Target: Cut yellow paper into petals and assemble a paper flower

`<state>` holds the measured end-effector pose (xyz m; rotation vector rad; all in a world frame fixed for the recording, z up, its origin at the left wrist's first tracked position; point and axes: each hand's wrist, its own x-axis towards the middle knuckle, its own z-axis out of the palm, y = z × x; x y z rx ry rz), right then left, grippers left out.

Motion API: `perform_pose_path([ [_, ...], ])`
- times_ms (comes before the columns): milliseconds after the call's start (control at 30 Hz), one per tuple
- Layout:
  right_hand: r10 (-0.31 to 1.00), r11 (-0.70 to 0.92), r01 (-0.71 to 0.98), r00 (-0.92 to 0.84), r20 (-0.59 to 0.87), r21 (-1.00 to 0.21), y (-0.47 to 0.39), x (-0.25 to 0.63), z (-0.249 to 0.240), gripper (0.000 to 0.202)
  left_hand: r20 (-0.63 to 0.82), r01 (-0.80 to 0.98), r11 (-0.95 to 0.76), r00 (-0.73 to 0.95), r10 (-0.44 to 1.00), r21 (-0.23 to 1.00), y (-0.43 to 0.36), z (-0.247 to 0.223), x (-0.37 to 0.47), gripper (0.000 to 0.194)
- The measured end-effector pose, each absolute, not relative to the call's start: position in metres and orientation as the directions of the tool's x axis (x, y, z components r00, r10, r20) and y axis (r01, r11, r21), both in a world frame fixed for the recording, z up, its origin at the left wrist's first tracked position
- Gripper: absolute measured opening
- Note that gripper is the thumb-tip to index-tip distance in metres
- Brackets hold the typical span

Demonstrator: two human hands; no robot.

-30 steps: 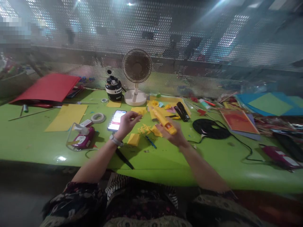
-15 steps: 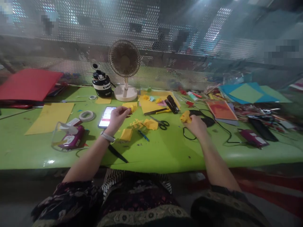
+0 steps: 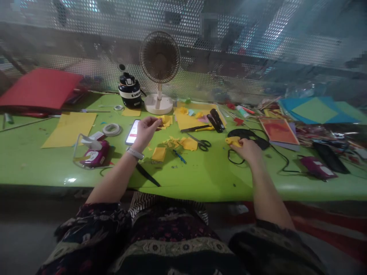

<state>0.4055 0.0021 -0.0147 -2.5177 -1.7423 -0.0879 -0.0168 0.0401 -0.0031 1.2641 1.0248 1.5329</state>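
My right hand is closed round a crumpled, rolled piece of yellow paper, held above a black cable and a dark round item. My left hand is closed in a pinch by a small yellow paper piece; its fingertips partly hide what they hold. Under that wrist lies a lit phone. Between the hands are yellow paper scraps, a folded yellow square, a blue pen-like item and scissors.
A fan and a dark bottle stand at the back. To the left are a tape roll, a glue gun and yellow sheet. A stapler, another purple tool and coloured paper lie right.
The view has shifted, so the table's things sit a little higher and further right. My right hand has turned the yellow paper to lie more sideways; the left keeps its pinch.
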Motion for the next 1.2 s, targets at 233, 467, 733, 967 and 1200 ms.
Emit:
perform_pose_path([
  [233, 0.910, -0.351, 0.934, 0.356, 0.211, -0.063, 0.005, 0.406, -0.012, 0.046, 0.289, -0.106, -0.298, -0.091, 0.953, 0.949, 0.037, 0.002, -0.014, 0.025],
  [467, 0.918, -0.384, 0.915, 0.363, 0.161, 0.124, -0.002, 0.379, -0.001, 0.045, 0.293, -0.131, -0.303, -0.092, 0.952, 0.944, 0.041, -0.003, -0.016, 0.029],
  [733, 0.985, 0.089, 0.993, -0.075, 0.156, -0.081, 0.006, 0.292, 0.029, 0.035, 0.285, -0.088, -0.292, -0.087, 0.955, 0.952, 0.041, -0.007, -0.015, 0.025],
  [967, 0.911, 0.411, 0.904, -0.407, 0.059, -0.114, 0.025, 0.229, 0.033, 0.036, 0.316, -0.012, -0.318, -0.076, 0.946, 0.948, 0.037, -0.003, -0.014, 0.024],
  [1200, 0.831, 0.555, 0.829, -0.550, 0.084, -0.067, 0.036, 0.213, 0.009, 0.042, 0.368, 0.024, -0.368, -0.107, 0.924, 0.930, 0.037, -0.001, -0.014, 0.025],
])
